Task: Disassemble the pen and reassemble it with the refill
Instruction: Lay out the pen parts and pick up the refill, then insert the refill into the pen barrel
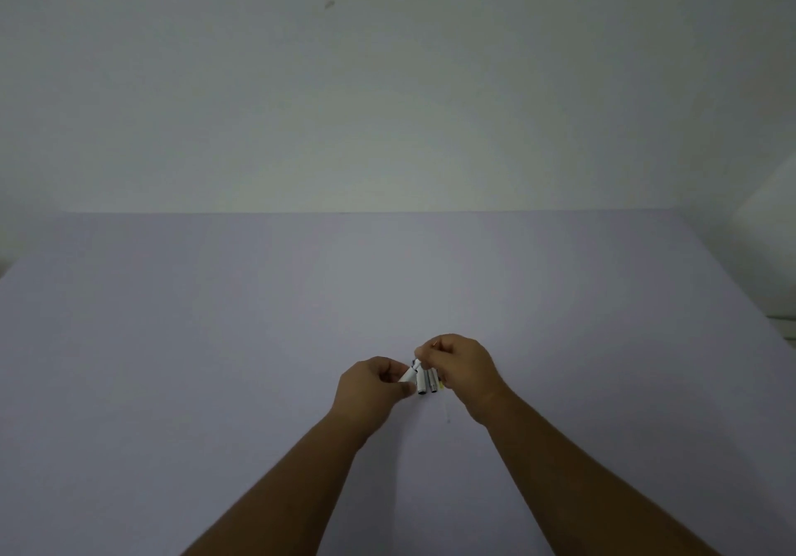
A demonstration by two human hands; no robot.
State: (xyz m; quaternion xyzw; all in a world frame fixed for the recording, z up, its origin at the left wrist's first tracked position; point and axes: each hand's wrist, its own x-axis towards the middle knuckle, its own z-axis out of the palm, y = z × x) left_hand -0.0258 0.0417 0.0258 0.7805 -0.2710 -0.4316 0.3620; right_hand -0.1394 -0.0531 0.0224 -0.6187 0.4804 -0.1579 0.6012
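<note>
Both hands meet over the middle of the table. My left hand [374,385] pinches a short white pen part [408,375] that points up to the right. My right hand [463,368] closes on the upper end of that pen near a dark band. Under the fingers, two or three other white pens [426,383] with dark ends lie side by side on the table. A thin pale refill [445,410] lies on the table just below the right hand, partly hidden by it.
The pale lilac table [215,361] fills the lower half of the view and ends at a plain white wall [387,81]. A white object [771,245] stands at the right edge.
</note>
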